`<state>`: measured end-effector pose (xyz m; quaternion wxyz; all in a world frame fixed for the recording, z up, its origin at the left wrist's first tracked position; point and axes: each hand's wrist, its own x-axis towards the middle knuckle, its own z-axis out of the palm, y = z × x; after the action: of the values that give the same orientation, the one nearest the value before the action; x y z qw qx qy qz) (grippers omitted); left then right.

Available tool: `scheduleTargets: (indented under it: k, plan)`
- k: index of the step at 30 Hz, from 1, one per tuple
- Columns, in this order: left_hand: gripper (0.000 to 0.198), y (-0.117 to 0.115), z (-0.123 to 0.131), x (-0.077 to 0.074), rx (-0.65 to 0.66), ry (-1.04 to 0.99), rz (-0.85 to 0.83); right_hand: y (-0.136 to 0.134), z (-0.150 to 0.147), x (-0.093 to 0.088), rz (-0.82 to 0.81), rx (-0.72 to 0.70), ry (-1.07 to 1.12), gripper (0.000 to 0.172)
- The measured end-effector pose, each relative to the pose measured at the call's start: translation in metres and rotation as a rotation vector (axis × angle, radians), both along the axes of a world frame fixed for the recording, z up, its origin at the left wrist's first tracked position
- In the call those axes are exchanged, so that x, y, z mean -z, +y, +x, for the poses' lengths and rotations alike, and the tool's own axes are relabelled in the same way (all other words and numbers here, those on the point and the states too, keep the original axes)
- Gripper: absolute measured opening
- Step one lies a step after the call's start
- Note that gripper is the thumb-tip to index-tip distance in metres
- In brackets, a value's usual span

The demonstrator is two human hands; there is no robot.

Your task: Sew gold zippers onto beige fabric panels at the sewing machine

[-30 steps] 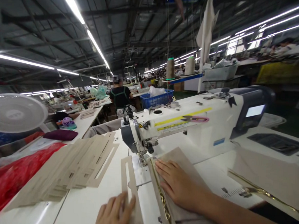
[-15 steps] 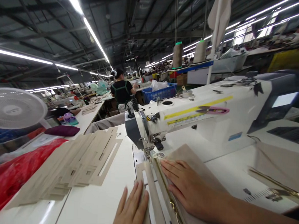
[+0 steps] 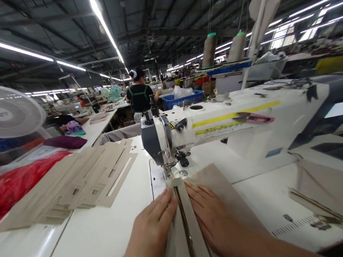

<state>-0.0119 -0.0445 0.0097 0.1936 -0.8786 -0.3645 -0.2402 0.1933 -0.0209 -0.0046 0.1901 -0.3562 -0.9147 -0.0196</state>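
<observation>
My left hand (image 3: 154, 224) lies along the left edge of a slotted beige panel (image 3: 183, 189), its fingers stretched out close together. A zipper (image 3: 186, 227) with gold teeth shows through the panel's long slot. On the panel's right side my right hand (image 3: 214, 217) rests flat, fingers extended, partly over a larger beige fabric piece (image 3: 211, 177). The panel's top end is just in front of the presser foot (image 3: 169, 172) of a white sewing machine (image 3: 217, 123). What lies under my palms is hidden.
A fanned stack of slotted beige panels (image 3: 86, 181) lies to the left, beside red plastic (image 3: 30, 177). A fan (image 3: 13, 112) stands far left. Pink-handled snips (image 3: 257, 118) rest on the machine arm. Another zipper (image 3: 318, 207) lies right. A person (image 3: 140, 93) works beyond.
The slotted panel has shifted right, over the zipper, so the gold teeth now show through its slot. My left hand has moved up and right with it; my right hand stays nearly in place.
</observation>
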Motion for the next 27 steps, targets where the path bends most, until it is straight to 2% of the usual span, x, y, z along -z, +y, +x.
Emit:
scheduleTargets:
  k: [4, 9, 15, 18, 21, 27]
  plan:
    - [0.036, 0.015, 0.016, 0.003, -0.033, 0.055, -0.083, 0.000, 0.001, -0.003, -0.006, 0.013, 0.015, 0.049]
    - [0.033, 0.015, 0.011, 0.009, -0.010, 0.045, -0.106, 0.001, 0.002, -0.003, -0.005, 0.005, 0.048, 0.045]
    - [0.037, 0.019, 0.008, 0.023, -0.010, 0.009, -0.081, 0.004, 0.000, 0.001, 0.095, 0.026, 0.082, 0.044]
    - [0.033, 0.020, 0.004, 0.017, -0.005, 0.127, -0.096, 0.006, -0.001, 0.003, 0.124, 0.031, 0.104, 0.046]
    - [0.031, 0.023, -0.003, 0.009, 0.043, 0.236, -0.113, 0.007, -0.002, 0.003, 0.070, 0.027, 0.116, 0.050]
    - [0.032, 0.031, -0.011, 0.009, 0.092, 0.243, -0.088, 0.012, -0.005, 0.009, 0.117, 0.054, 0.183, 0.048]
